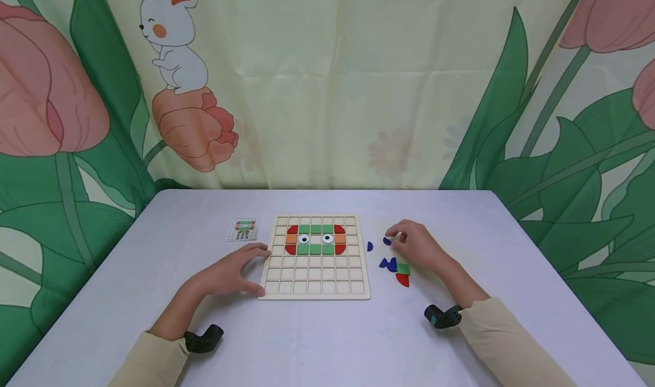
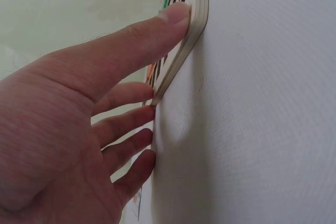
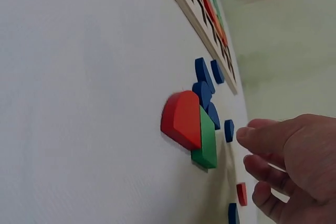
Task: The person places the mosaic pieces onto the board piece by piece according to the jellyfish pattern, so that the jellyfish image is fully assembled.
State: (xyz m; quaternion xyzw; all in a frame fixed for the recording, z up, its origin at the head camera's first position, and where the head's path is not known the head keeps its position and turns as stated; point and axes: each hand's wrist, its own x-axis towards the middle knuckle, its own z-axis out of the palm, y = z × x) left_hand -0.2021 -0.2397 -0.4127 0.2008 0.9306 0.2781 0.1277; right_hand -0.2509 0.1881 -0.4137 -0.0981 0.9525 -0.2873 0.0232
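Observation:
A square wooden grid board (image 1: 314,287) lies mid-table, with green, red and orange pieces and two round eye pieces set in its upper rows. At the board's left side is my left hand (image 1: 232,270). Its thumb (image 2: 176,13) rests on the near left corner and its extended fingers touch the left edge. My right hand (image 1: 417,244) is right of the board, its loosely bent fingers beside a small blue piece (image 1: 387,241). In the right wrist view, that blue piece (image 3: 229,130) sits just off the thumb tip. Fingers partly hide the spot in the head view.
Nearer me lie more blue pieces (image 1: 392,265), a green piece (image 1: 403,269) and a red quarter-round piece (image 1: 402,280). A blue half-round (image 1: 370,246) is close to the board's right edge. A picture card (image 1: 243,229) lies left of the board.

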